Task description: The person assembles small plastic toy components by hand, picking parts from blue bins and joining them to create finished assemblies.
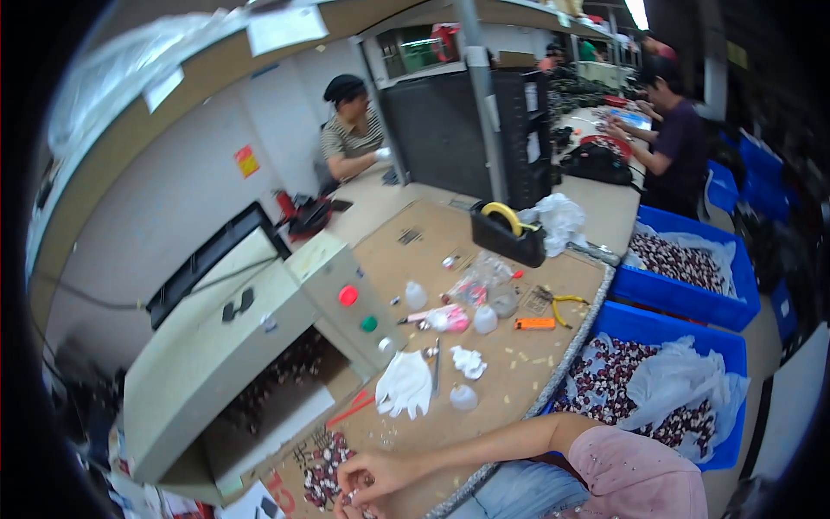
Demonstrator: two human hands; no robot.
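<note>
My right hand [378, 473] reaches in over the near part of the cardboard-covered bench, its fingers bent and pressed together. What they hold is too small to name. Just below, my left hand [347, 510] shows only in part at the lower edge, its fingertips meeting those of my right hand. Whatever the left fingers grip cannot be made out. Against both hands lies a loose pile of small dark red and white pieces [322, 474]. A white glove [405, 385] rests flat beyond them, beside a thin metal tool [437, 367].
A beige machine [233, 346] with red and green buttons stands left. Small white bottles [463, 398], an orange box cutter [534, 324], yellow-handled pliers [566, 310] and a tape dispenser [508, 233] lie on the bench. Blue bins [735, 346] of similar pieces stand right. Co-workers sit beyond.
</note>
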